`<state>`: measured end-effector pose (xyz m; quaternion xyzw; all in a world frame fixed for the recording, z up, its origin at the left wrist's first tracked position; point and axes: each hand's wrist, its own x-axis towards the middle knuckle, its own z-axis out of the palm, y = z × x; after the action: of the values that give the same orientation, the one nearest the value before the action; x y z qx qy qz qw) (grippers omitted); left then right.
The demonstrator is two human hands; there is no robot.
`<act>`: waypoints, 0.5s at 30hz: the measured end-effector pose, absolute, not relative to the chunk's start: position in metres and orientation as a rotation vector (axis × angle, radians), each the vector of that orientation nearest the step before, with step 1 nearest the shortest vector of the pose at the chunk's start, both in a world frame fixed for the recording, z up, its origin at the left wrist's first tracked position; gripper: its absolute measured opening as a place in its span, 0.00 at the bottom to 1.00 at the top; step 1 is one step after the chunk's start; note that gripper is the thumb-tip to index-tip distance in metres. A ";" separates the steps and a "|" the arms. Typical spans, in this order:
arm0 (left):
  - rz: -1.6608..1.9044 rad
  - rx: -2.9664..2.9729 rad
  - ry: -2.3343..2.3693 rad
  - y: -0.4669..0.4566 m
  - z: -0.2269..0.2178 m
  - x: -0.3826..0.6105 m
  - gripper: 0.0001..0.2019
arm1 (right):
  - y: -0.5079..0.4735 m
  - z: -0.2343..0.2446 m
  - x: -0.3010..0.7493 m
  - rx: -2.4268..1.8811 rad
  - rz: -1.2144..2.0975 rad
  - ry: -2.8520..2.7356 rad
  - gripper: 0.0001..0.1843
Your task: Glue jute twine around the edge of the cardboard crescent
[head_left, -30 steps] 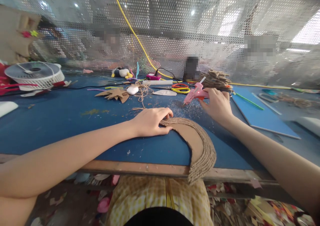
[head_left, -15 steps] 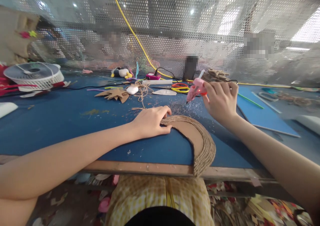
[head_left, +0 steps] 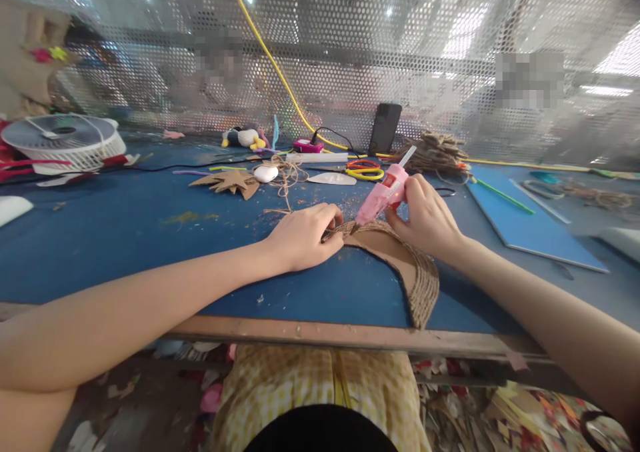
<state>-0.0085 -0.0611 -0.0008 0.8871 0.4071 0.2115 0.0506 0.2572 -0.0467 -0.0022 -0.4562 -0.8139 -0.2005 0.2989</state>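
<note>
The curved brown card [head_left: 395, 249] lay on the blue table [head_left: 125, 259], between the two hands and in front of the person. It was shaped like a thin moon. Its long way ran from the left hand [head_left: 307, 235] out to the right, then bent down toward the near edge of the table. Rows of brown string [head_left: 426, 285] went round its outer side, and the inner part was bare. The left hand was nearer, right at the card's far-left end. Its thumb and fingers were almost closed, with that end pinched between them. The right hand [head_left: 427, 212] was up past the outer side of the curve. Its fingers were bent round the handle of a pink glue gun [head_left: 380, 195], with only the gun's width between them and the thumb. The gun leaned down to the left, so its tip was at the string, just beside the left thumb. I could not tell if the tip touched the string. A white glue stick [head_left: 409, 157] poked up out of the back of the gun.
</note>
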 end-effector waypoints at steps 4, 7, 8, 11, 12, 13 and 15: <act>0.655 2.711 1.218 -0.059 -0.002 -0.009 0.11 | -0.050 -0.002 0.254 -1.203 -0.612 -2.189 0.05; 0.683 2.720 1.162 -0.057 -0.003 -0.010 0.12 | -0.050 -0.001 0.254 -1.199 -0.699 -2.189 0.05; 0.694 2.729 1.137 -0.057 -0.004 -0.010 0.12 | -0.050 -0.001 0.253 -1.195 -0.724 -2.184 0.05; 0.707 2.763 1.080 -0.057 -0.004 -0.011 0.11 | -0.050 -0.001 0.253 -1.179 -0.775 -2.183 0.05; 0.703 2.773 1.075 -0.057 -0.004 -0.011 0.11 | -0.050 -0.001 0.253 -1.175 -0.783 -2.185 0.05; 0.697 2.778 1.076 -0.058 -0.003 -0.011 0.10 | -0.050 -0.001 0.253 -1.173 -0.788 -2.186 0.04; 0.688 2.780 1.085 -0.058 -0.003 -0.010 0.09 | -0.050 -0.001 0.253 -1.172 -0.786 -2.185 0.04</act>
<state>-0.0104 -0.0584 -0.0030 0.9070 0.3540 0.2246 0.0397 0.2534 -0.0504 -0.0011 -0.4344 -0.8095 -0.2911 0.2671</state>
